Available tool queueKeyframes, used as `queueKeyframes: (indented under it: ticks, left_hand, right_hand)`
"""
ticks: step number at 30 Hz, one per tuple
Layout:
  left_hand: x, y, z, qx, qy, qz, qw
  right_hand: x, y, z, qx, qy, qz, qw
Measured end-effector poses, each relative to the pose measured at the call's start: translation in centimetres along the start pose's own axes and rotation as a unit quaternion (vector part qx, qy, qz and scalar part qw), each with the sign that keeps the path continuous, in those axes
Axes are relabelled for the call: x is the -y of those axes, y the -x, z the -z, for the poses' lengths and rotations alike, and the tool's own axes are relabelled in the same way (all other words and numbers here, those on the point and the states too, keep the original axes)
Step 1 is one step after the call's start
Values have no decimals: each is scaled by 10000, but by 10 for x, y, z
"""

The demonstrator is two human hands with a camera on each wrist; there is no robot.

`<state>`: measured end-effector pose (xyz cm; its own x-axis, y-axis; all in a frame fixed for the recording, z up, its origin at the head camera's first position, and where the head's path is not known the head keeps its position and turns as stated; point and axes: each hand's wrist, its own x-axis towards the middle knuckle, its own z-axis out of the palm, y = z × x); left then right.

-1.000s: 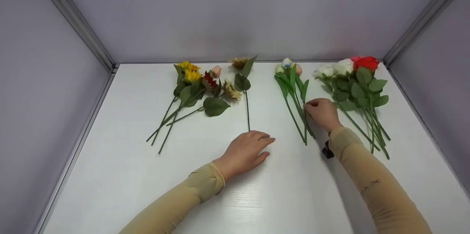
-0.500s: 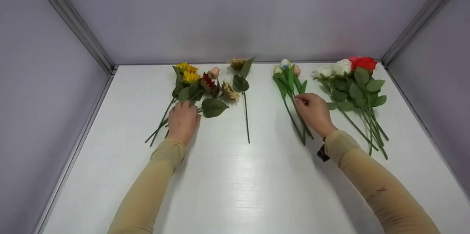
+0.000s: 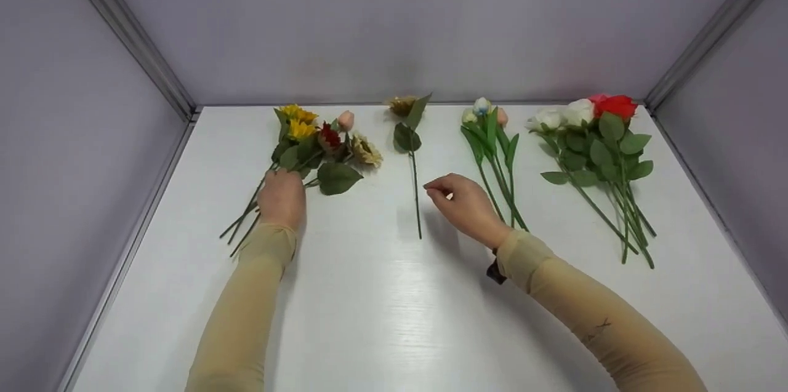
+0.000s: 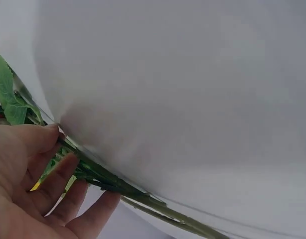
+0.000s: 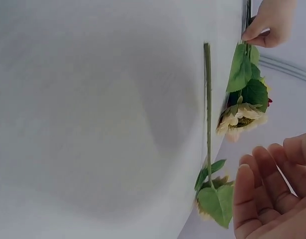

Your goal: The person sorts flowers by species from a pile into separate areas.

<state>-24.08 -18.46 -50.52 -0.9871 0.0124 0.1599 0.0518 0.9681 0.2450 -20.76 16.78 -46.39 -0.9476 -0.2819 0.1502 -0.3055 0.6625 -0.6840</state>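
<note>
On the left, my left hand (image 3: 283, 200) grips the stems of a bunch of artificial flowers (image 3: 301, 130) with yellow, dark red, pink and cream heads. The left wrist view has the thumb and fingers around the green stems (image 4: 113, 181). My right hand (image 3: 469, 210) hovers with loosely curled fingers, holding nothing, just right of a single tan sunflower (image 3: 403, 106), whose thin stem points toward me. In the right wrist view that sunflower's stem (image 5: 209, 109) lies apart from the fingers.
Several tulips (image 3: 490, 133) with white, blue and peach heads lie right of the middle, their stems partly behind my right hand. White and red roses (image 3: 614, 108) lie at the far right. Grey walls (image 3: 394, 23) enclose the white table (image 3: 394, 312) at the back and sides.
My left hand has gone from the middle to the left bunch, gripped it and shifted it slightly left. My right hand has left the tulips and moved left toward the single sunflower.
</note>
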Motion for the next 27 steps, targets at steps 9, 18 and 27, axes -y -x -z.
queueKeyframes:
  ticks: [9,18,27]
  left_hand:
    - [19,-3,13,-143,-317,-101,9993]
    - [-10,-3,28,195,630,-111,9978]
    - [-61,-1,45,378,1981,-74,9794]
  right_hand:
    - [6,-6,-10,132,-56,-9,9999]
    - [1,-10,-6,146,-121,-244,9995]
    - [-2,-12,1,162,-353,-482,9981]
